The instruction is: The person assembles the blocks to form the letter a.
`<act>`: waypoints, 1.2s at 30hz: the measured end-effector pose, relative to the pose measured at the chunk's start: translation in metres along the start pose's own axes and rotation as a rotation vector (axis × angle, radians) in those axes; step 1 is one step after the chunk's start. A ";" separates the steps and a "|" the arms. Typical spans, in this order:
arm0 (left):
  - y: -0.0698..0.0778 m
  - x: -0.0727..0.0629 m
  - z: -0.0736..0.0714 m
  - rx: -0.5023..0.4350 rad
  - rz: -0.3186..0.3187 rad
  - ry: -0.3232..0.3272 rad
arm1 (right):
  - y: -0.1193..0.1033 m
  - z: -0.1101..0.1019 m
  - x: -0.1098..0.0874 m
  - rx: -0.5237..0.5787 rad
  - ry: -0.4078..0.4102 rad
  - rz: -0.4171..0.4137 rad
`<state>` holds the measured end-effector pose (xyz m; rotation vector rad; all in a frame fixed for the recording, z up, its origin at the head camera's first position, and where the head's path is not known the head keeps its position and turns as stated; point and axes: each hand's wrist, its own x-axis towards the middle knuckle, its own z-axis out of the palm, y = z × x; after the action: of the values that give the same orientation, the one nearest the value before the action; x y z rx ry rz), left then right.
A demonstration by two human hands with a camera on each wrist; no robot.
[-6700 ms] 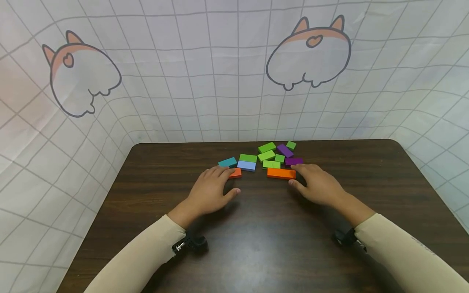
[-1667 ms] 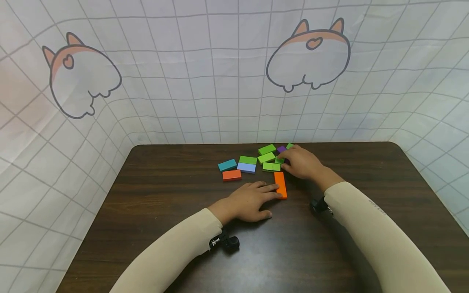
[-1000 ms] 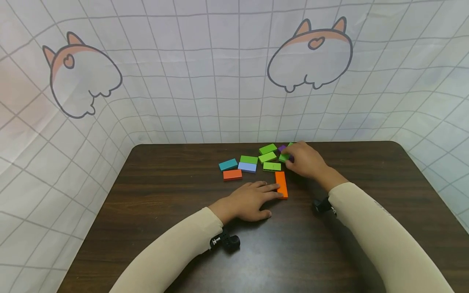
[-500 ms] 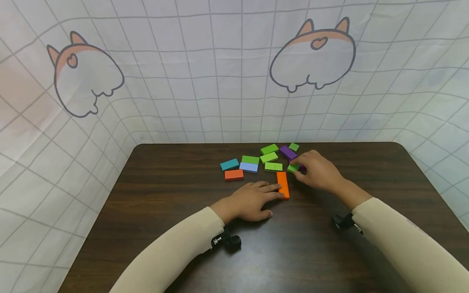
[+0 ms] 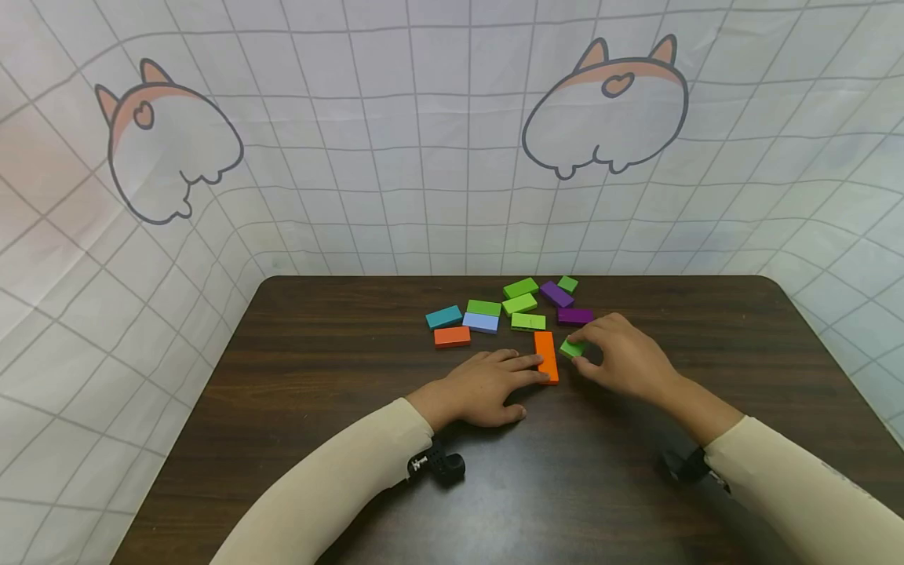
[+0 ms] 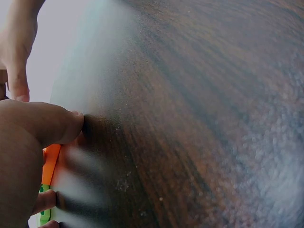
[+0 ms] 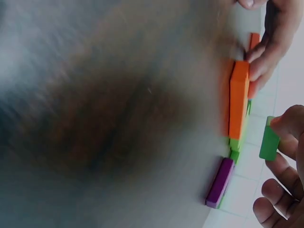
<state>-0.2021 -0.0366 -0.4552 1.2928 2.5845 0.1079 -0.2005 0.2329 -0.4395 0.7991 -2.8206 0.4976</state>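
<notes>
My right hand (image 5: 628, 357) pinches a small square green block (image 5: 570, 349) between thumb and fingers, just right of the long orange block (image 5: 544, 345). In the right wrist view that green block (image 7: 269, 142) appears lifted off the table. My left hand (image 5: 483, 390) lies palm down with spread fingers, its index and middle fingertips touching the orange block's left side. Pointing away from me, this orange block lies flat. Only part of it shows past the left thumb (image 6: 61, 126) in the left wrist view.
Behind the hands lie a red block (image 5: 452, 337), a teal block (image 5: 443, 317), a light blue block (image 5: 481, 323), two purple blocks (image 5: 575, 316) and several green blocks (image 5: 520, 288). All are near the back edge of the dark wooden table (image 5: 318, 377); a white gridded cloth (image 5: 395, 157) hangs behind.
The orange block has turned from crosswise to lengthwise, and my left hand has moved right to it. My right hand has drawn the small green block out of the pile toward me.
</notes>
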 end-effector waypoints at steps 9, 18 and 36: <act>0.000 0.002 0.003 0.013 -0.002 -0.003 | -0.011 0.007 -0.017 0.028 0.009 0.009; -0.001 0.002 0.004 0.022 0.001 -0.001 | -0.017 0.014 -0.026 0.032 -0.004 0.030; -0.001 0.002 0.005 0.036 0.022 0.032 | -0.029 0.023 -0.037 0.049 -0.028 0.010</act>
<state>-0.2029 -0.0360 -0.4610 1.3432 2.6107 0.0869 -0.1551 0.2187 -0.4625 0.8076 -2.8500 0.5633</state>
